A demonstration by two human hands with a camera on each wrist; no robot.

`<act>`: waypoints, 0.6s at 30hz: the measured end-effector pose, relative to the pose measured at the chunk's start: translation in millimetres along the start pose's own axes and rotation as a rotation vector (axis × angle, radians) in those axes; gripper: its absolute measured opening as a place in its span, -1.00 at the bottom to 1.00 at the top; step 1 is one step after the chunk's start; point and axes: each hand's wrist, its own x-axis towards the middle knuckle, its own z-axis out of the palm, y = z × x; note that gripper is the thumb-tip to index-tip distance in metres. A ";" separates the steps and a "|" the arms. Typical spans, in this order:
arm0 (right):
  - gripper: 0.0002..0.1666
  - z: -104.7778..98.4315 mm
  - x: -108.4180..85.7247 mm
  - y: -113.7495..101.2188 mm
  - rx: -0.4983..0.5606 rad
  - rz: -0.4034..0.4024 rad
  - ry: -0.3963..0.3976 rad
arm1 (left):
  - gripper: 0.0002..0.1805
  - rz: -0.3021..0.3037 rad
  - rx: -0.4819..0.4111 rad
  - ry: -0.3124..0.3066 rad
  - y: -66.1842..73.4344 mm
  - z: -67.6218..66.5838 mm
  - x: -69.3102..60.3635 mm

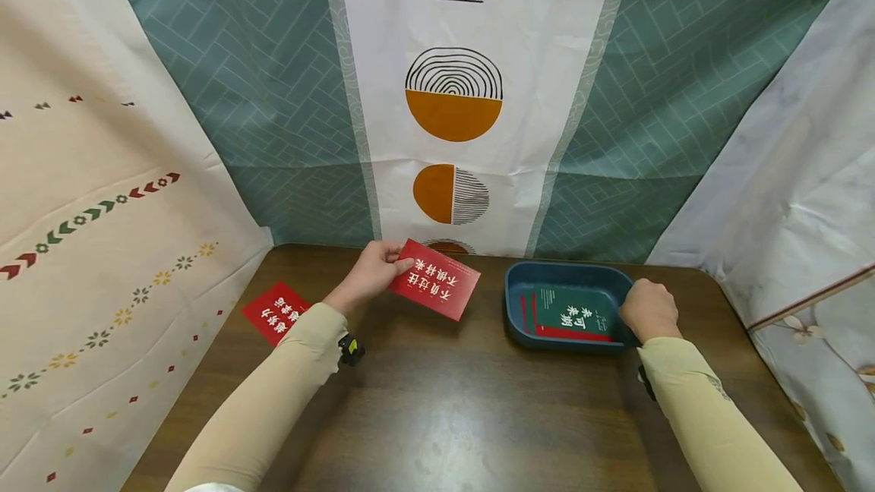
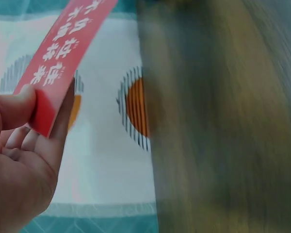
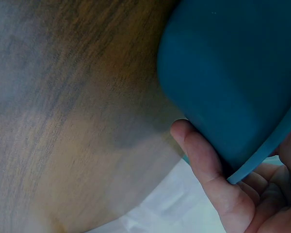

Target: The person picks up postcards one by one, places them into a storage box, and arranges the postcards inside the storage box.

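Observation:
My left hand [image 1: 372, 270] pinches a red card [image 1: 437, 279] with white characters by its left edge, thumb on the printed face. In the left wrist view the thumb and fingers hold the same card [image 2: 63, 63] above the table. My right hand [image 1: 651, 311] grips the right rim of a dark blue tray [image 1: 570, 270]; the right wrist view has the fingers curled round the tray's [image 3: 223, 87] edge. Inside the tray a green card [image 1: 570, 310] lies on red cards, mostly covered.
Another red card [image 1: 275, 311] lies on the table's left side, partly behind my left forearm. The brown wooden table [image 1: 444, 408] meets a patterned cloth [image 1: 451, 29] at its back edge. More cloth hangs at the left and right.

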 end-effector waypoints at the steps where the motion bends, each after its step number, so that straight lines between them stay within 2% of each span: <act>1: -0.57 0.5 0.2 0.5 -0.001 -0.003 0.002 | -0.66 0.003 -0.021 0.008 3.7 1.9 -0.6; 5: -0.58 1.9 1.0 1.8 0.000 -0.005 0.008 | -0.66 0.006 -0.111 0.062 17.4 9.0 -2.7; 12: -0.56 -0.6 0.1 -0.6 0.005 0.012 0.000 | -0.70 0.084 -0.180 0.158 33.1 21.1 -2.6; 18: -0.55 -2.7 -1.5 -2.5 0.003 0.014 0.011 | -0.71 0.067 -0.262 0.234 41.6 33.7 2.3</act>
